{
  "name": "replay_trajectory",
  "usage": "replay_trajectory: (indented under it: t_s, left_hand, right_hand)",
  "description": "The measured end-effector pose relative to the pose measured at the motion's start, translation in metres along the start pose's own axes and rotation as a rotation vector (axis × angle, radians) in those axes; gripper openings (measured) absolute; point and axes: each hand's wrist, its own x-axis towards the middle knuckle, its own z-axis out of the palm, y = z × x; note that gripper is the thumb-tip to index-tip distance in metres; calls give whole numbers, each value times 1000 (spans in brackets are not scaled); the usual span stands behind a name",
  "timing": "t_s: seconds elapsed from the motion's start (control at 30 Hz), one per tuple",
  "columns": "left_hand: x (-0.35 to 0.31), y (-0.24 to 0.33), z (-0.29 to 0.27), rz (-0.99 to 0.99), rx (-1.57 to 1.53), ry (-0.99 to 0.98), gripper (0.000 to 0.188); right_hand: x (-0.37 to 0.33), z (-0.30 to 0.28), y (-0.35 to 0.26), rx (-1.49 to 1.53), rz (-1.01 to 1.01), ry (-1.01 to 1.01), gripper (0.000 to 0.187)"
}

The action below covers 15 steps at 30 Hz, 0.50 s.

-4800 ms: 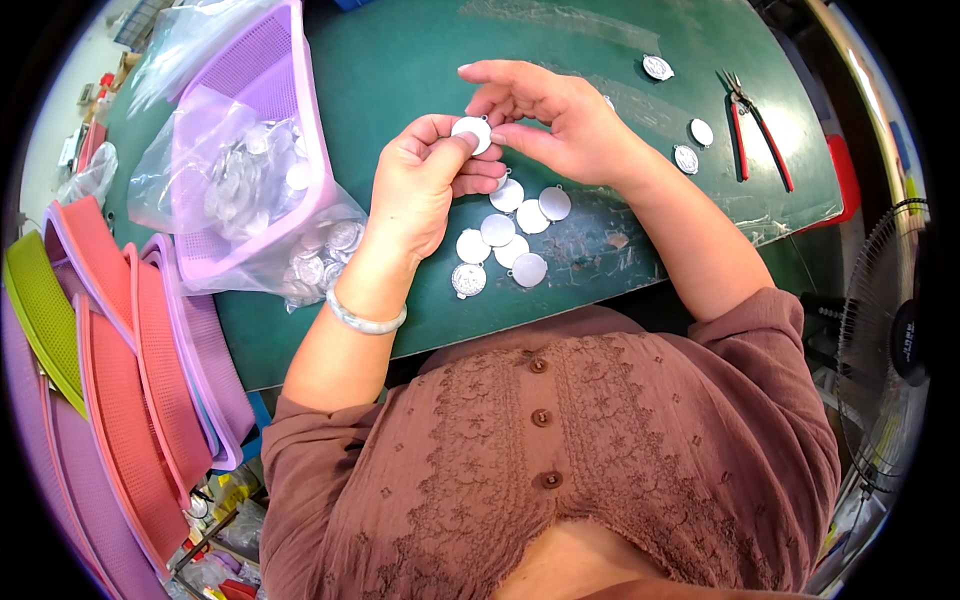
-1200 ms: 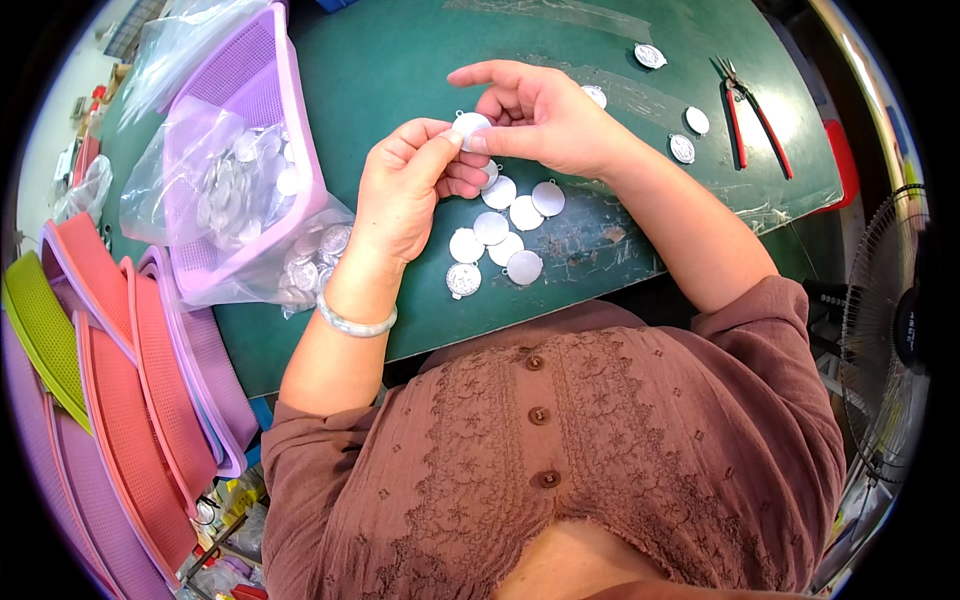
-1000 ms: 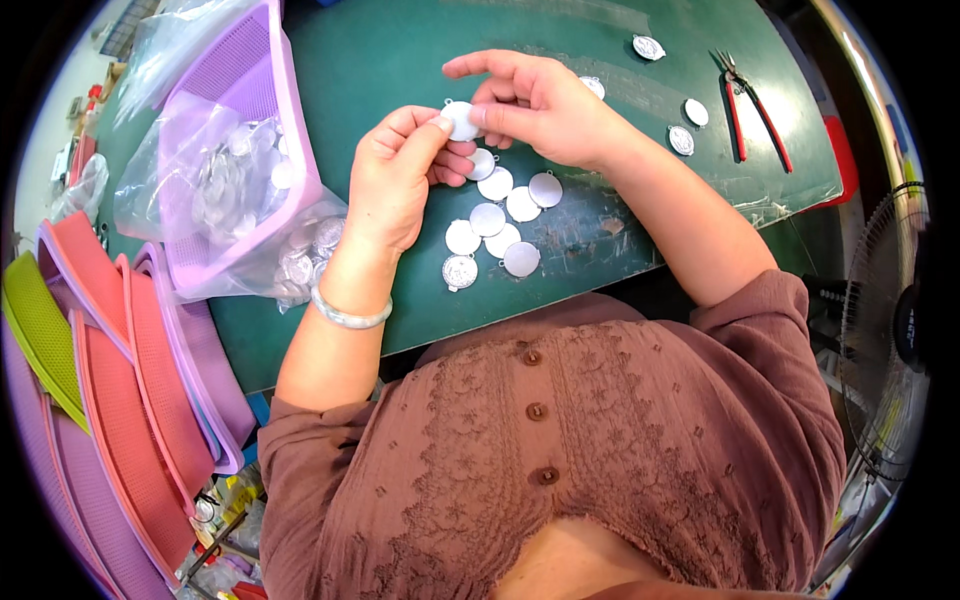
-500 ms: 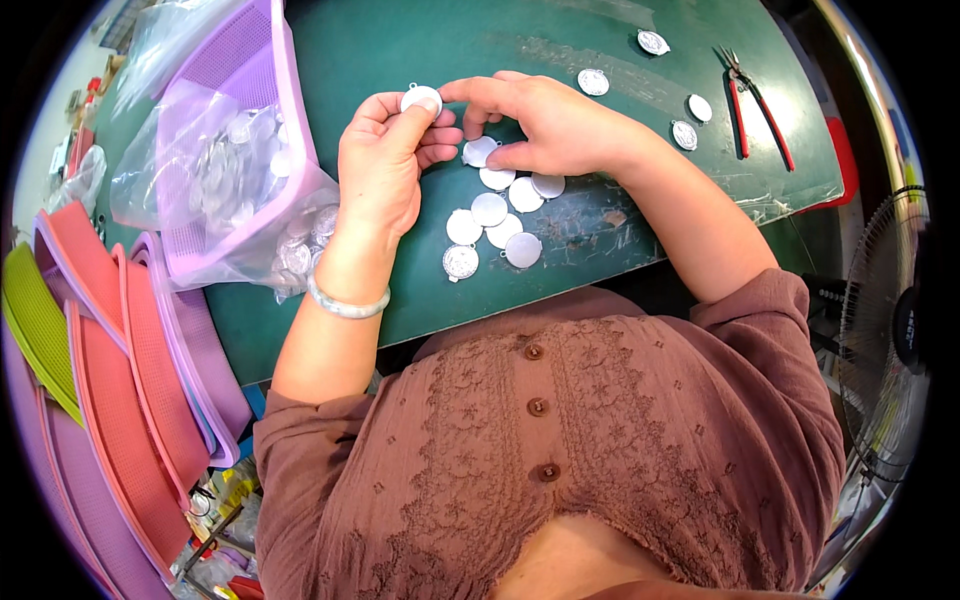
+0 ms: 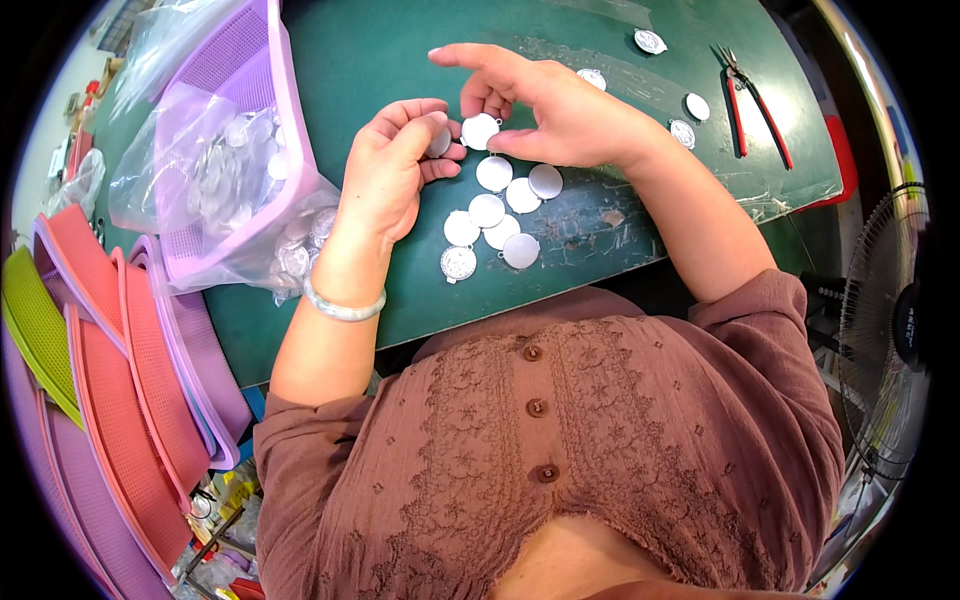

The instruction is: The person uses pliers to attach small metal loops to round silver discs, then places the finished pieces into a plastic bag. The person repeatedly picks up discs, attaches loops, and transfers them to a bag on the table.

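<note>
Nearest the viewer, a brown buttoned shirt [image 5: 450, 440] fills the lower part of the scene, and two bare forearms reach forward over a green table [image 5: 385, 50]; the left wrist wears a pale bangle [image 5: 345, 311]. Past the table's near edge lies a cluster of discs [image 5: 486, 210], eight in all, round and silvery, some with small loops; most show plain faces, the nearest a raised pattern. Just beyond are the hands, where things have changed within the last half second: the held disc [image 5: 437, 147] has dropped lower and tipped, partly hidden by the thumb, while a second disc [image 5: 481, 131] has shifted away from the cluster to lie between the hands. This suggests each hand is now busy with its own disc. The left hand [image 5: 390, 160] is closed in a pinch, thumb pressing the held disc against curled fingers. The right hand [image 5: 570, 115] is loosely curved, index finger stretched out leftward, thumb at the second disc's edge and bent fingers behind it; whether it grips or only nudges that disc cannot be told. Farther right, four scattered discs [image 5: 650, 41] lie near red-handled pliers [image 5: 738, 83]. To the left stands a purple basket [image 5: 296, 110], holding a clear bag [image 5: 215, 185] of more discs.
</note>
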Motion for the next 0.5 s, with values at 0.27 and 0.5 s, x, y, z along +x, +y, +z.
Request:
replay_trajectory:
  t_s: [0.27,0.5]
  left_hand:
    - [0,-1,-2,-28,32,-110,22]
    - [-1,2,-1,-38,-1,-122,19]
  right_hand:
    - [1,-2,3,251,-21,-5,71]
    - [2,-3,5,390,-4,33,69]
